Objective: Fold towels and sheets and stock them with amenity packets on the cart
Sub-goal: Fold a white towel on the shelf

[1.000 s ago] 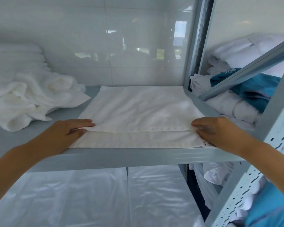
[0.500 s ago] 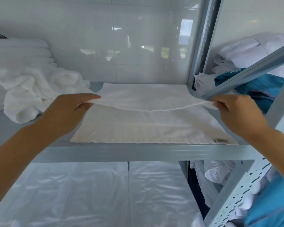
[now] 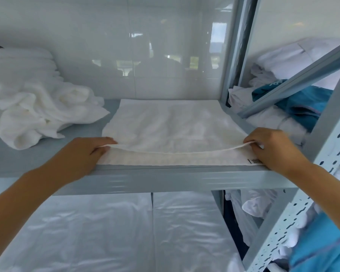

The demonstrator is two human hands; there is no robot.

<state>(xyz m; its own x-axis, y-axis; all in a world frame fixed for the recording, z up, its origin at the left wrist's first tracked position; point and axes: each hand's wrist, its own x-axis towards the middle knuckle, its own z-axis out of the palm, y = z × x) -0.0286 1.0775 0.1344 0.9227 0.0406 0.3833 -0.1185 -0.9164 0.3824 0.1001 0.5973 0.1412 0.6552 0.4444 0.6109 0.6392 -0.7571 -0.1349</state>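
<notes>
Head cam: left hand (image 3: 81,154) + right hand (image 3: 273,146) each pinch towel (image 3: 165,126) top-layer edge on shelf (image 3: 165,177). Crumpled towels (image 3: 37,110) left, slanted brace (image 3: 294,79) right.

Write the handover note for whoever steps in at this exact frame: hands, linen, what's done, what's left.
Left hand: pinches the near-left corner of the towel's upper layer.
Right hand: pinches the near-right corner of that layer.
White towel: flat on the grey shelf, upper edge held slightly above the lower layer near the front, label at the near-right corner.
Crumpled towels: heaped unfolded at the left.
Done: towel folded over once.
Left: lay the edge down, finish this fold, fold the heap. No amenity packets in view.
</notes>
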